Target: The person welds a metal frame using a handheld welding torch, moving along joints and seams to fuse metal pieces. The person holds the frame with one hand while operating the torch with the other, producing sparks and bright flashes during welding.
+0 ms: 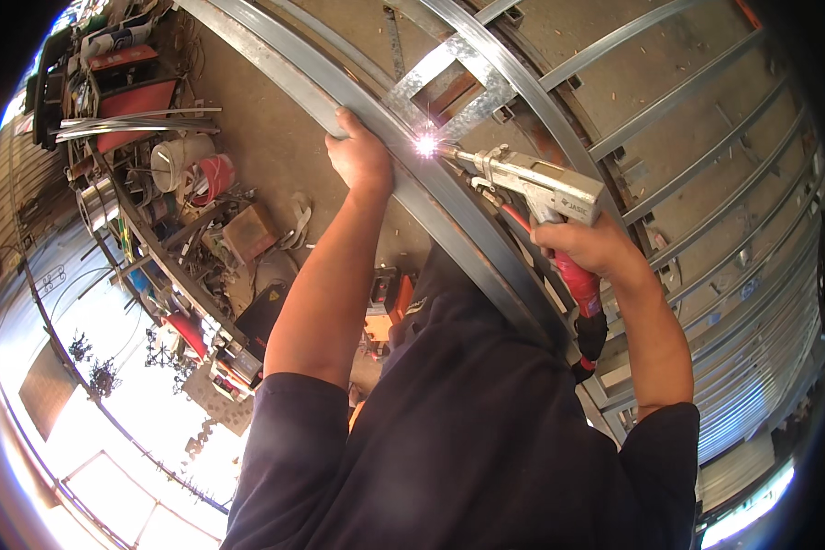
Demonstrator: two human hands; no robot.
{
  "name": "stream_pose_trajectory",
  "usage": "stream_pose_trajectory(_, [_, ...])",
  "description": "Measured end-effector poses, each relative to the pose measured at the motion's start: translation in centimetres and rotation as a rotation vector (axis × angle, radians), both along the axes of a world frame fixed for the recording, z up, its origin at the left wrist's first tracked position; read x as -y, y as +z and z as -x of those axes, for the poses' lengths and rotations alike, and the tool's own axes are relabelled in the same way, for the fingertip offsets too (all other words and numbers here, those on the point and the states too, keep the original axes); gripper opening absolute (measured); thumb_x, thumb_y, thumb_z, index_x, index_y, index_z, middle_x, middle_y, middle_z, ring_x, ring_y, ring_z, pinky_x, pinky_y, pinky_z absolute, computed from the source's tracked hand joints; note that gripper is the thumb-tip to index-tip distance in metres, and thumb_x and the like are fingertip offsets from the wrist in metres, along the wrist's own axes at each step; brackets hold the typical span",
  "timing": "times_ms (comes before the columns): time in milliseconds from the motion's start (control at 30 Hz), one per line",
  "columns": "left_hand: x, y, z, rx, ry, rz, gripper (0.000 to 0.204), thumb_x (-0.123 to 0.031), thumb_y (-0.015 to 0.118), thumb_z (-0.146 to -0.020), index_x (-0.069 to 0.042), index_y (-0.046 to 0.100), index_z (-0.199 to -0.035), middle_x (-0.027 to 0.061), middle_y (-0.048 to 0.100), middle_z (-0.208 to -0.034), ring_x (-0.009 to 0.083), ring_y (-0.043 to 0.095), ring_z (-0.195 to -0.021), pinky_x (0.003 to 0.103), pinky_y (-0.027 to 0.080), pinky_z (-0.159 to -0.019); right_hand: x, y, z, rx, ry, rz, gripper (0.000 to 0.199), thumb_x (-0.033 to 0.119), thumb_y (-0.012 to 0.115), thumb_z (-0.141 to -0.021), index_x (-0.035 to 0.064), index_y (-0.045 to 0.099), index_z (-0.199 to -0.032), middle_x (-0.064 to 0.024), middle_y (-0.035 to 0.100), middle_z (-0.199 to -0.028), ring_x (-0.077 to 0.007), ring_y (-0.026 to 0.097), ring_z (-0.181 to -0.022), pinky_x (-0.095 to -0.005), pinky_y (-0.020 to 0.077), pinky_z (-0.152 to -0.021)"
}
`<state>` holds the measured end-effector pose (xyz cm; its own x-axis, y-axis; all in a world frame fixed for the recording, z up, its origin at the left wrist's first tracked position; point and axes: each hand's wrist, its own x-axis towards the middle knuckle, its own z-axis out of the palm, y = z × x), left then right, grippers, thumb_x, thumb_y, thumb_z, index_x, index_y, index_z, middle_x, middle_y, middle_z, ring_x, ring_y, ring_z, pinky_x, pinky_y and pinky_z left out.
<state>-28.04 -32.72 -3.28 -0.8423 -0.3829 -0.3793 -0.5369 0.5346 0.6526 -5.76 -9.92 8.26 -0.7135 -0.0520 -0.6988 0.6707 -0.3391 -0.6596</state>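
My right hand is wrapped round the grip of a silver welding gun with a red lower handle and a cable. Its nozzle points left, and a bright pinkish-white spark glows at the tip. The spark sits on the edge of a long grey steel beam, close to a galvanized square frame piece. Farther left, my left hand grips the beam's near side with the thumb up; the other fingers are partly hidden by the hand and beam.
Several parallel metal bars of a large frame spread across the right. On the left floor stand a white bucket, a red cable coil, a cardboard box and a cluttered rack. An orange-and-black machine is close beside me.
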Motion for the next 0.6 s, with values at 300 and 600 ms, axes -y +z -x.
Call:
stream_pose_trajectory(300, [0.3, -0.5, 0.3, -0.010, -0.005, 0.037, 0.095, -0.067, 0.048, -0.105, 0.017, 0.048, -0.150, 0.0376, 0.064, -0.140, 0.0486, 0.065, -0.130, 0.051, 0.051, -0.112, -0.2, 0.0, -0.2, -0.003, 0.008, 0.016, 0.014, 0.011, 0.074, -0.087, 0.0044, 0.069, -0.099, -0.0007, 0.066, -0.082, -0.0116, 0.063, -0.071, -0.0299, 0.0534, -0.066])
stream_pose_trajectory(600, [0.2, -0.2, 0.2, -0.003, -0.007, 0.045, 0.095, -0.067, 0.048, -0.105, 0.017, 0.049, -0.149, 0.0367, 0.064, -0.140, 0.0482, 0.065, -0.130, 0.050, 0.051, -0.112, -0.2, 0.2, -0.7, -0.019, 0.000, 0.034, 0.013, 0.010, 0.074, -0.087, 0.0047, 0.069, -0.098, -0.0006, 0.066, -0.081, -0.0113, 0.063, -0.070, -0.0298, 0.0535, -0.065])
